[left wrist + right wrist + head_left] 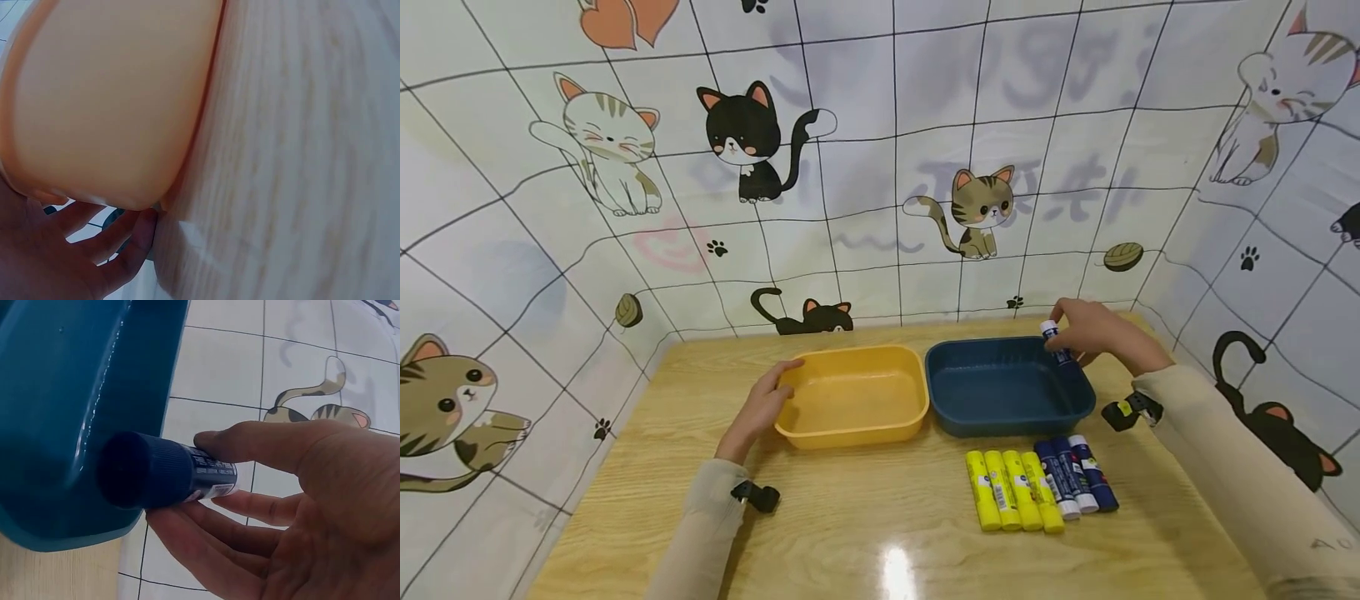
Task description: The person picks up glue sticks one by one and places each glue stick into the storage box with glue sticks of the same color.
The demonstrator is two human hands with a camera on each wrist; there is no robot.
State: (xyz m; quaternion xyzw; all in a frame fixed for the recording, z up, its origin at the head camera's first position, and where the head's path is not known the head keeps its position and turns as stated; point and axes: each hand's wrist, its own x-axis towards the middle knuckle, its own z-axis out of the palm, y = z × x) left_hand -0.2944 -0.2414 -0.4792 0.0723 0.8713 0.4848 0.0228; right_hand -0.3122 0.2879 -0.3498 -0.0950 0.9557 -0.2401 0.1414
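In the head view my right hand (pixel 1086 327) holds a dark blue glue stick (pixel 1062 355) over the right end of the dark blue tub (pixel 1011 427). The stick is tilted, its white end up. The right wrist view shows thumb and fingers pinching this glue stick (pixel 169 472), its ridged blue end pointing into the tub (pixel 56 540). My left hand (pixel 763 408) grips the left end of the yellow tub (pixel 850 437), thumb at the rim. From the left wrist, the fingers (pixel 128 250) bear on the outside of that tub's end wall (pixel 106 125).
Several yellow glue sticks (pixel 1012 492) lie side by side in front of the blue tub, with three dark blue glue sticks (pixel 1071 477) right beside them. Both tubs stand next to each other on the wooden table (pixel 842 517). A cat-patterned wall covering (pixel 865 192) rises behind and at both sides.
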